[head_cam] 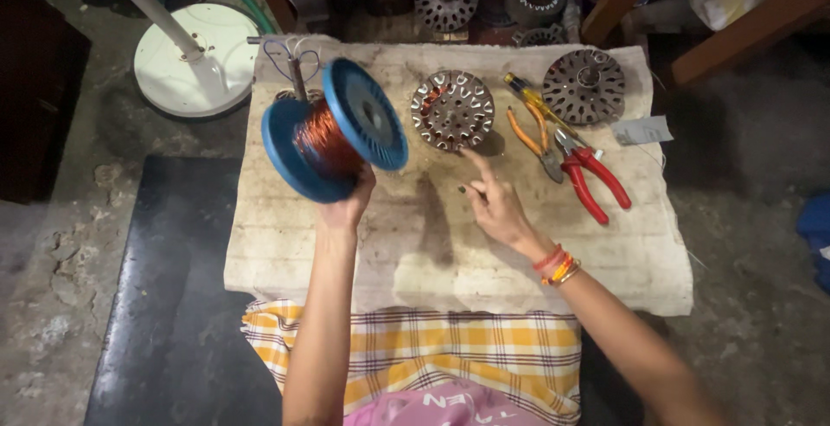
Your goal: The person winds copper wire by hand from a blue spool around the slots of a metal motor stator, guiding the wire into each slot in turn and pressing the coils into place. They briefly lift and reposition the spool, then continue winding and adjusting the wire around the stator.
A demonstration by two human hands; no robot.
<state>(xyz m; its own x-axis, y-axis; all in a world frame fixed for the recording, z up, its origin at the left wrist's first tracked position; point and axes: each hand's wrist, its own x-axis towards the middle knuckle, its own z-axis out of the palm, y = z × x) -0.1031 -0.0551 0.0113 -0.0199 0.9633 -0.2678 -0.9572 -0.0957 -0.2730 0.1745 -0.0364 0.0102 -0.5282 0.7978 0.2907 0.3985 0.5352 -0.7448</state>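
Note:
My left hand (347, 203) holds up a blue plastic spool (335, 129) wound with copper wire, raised above a low cloth-covered board (432, 253). My right hand (494, 204) hovers over the cloth with its index finger stretched toward a round slotted metal stator core (452, 109), fingertip just short of it. Red and orange bangles circle that wrist. The hand grips nothing that I can see.
On the cloth's right lie red-handled pliers (593, 177), orange-handled pliers (534, 139), a yellow screwdriver (532, 97) and a second stator core (584, 86). A white fan base (196, 58) stands back left. More metal cores sit behind the board. A black mat (173, 305) lies to the left.

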